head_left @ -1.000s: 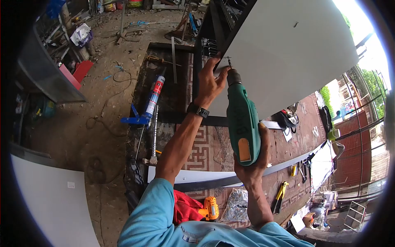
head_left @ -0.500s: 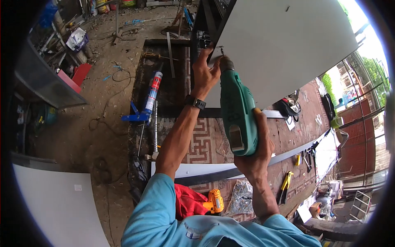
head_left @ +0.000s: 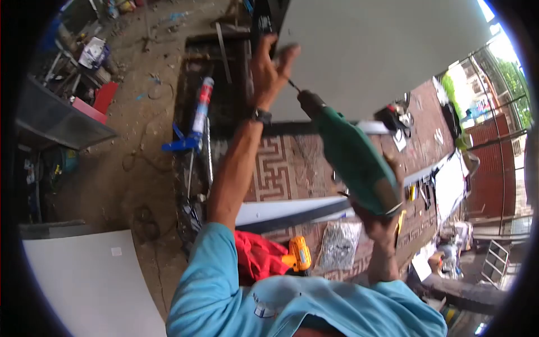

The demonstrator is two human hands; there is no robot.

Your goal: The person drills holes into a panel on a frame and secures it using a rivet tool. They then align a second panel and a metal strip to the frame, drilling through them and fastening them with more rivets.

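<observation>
A green power drill (head_left: 356,157) is in my right hand (head_left: 382,219), its dark chuck and thin bit pointing up and left. The bit tip shows near my left hand (head_left: 269,70), over the lower left edge of a large pale grey panel (head_left: 382,50). With thumb and fingers apart, my left hand is raised at the panel's left edge by the dark frame. Both hands and the drill are somewhat blurred, and the drill hides part of my right fingers.
Left of my forearm lies a caulking gun (head_left: 199,118) with a tube. An orange tool (head_left: 298,254) rests by red cloth (head_left: 258,255), near a clear plastic bag (head_left: 339,244). A long curved strip (head_left: 292,212) crosses the patterned surface. Another pale sheet (head_left: 84,281) lies lower left.
The drill has swung down and right, and its bit has come away from the spot near the panel's edge. My left hand has opened wider, and the view has shifted.
</observation>
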